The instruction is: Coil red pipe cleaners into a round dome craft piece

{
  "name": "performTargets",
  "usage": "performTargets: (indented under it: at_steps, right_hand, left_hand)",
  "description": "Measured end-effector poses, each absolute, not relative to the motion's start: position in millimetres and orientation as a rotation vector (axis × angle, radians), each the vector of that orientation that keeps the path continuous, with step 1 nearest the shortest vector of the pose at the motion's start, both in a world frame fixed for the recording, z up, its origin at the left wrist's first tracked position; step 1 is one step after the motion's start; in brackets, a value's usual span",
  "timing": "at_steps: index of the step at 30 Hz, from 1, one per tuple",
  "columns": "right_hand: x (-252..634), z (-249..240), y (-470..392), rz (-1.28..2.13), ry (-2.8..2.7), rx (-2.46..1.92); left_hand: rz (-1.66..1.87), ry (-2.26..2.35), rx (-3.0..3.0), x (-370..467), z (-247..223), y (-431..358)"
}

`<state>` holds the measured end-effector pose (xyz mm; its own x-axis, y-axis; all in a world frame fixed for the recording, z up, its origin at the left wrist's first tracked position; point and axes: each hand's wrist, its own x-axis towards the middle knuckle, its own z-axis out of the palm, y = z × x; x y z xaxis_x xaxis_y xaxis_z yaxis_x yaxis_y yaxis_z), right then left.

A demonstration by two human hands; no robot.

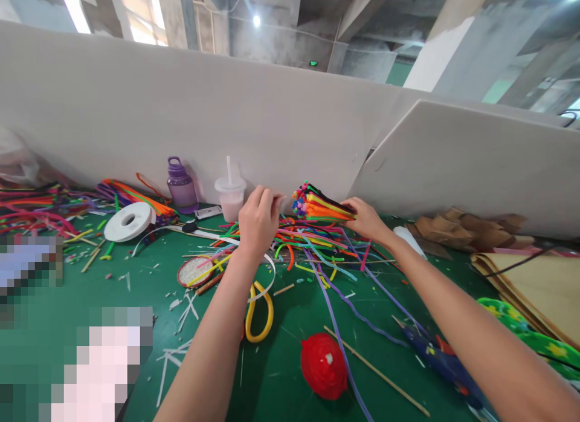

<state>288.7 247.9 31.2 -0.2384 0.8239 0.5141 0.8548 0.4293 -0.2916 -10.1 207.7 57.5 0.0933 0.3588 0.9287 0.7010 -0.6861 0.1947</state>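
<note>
My right hand (365, 217) is closed around the end of a thick bundle of colourful pipe cleaners (324, 207), mostly orange, yellow, black and green. It holds the bundle up off the table, the bunched tips pointing left. Just left of those tips is my left hand (260, 219), raised with its fingers pinched; a pale bit shows at the fingertips, too small to name. Loose pipe cleaners (312, 234) lie in a tangle below both hands. Under my left forearm are yellow scissor handles (259, 318). Nearer to me sits a red fuzzy ball (324, 366) with a small white spot.
On the green table (281, 379) a blue glue gun (444, 361) lies under my right forearm, near a thin wooden stick (385, 376). Leftward are a bowl of white beads (194, 271), a ribbon spool (113, 230), a drink cup (231, 201) and a purple bottle (182, 189). White panels (226, 107) stand behind.
</note>
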Motion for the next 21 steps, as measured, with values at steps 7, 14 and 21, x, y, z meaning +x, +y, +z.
performTargets:
  at_steps: [7,14,21]
  right_hand:
    - [292.5,33.2,246.7,-0.095,-2.109,-1.402]
    - [287.2,41.3,245.0,-0.159,-2.17,-1.427]
    - [291.2,49.8,246.6,-0.166,-2.268,-1.399]
  left_hand:
    - [-1.421,-1.015,-2.252,-1.3,49.2,208.5]
    - [-1.398,-1.065,-2.293,-0.6,51.3,208.3]
    - [-1.652,-1.012,-2.445,5.1,57.4,211.5]
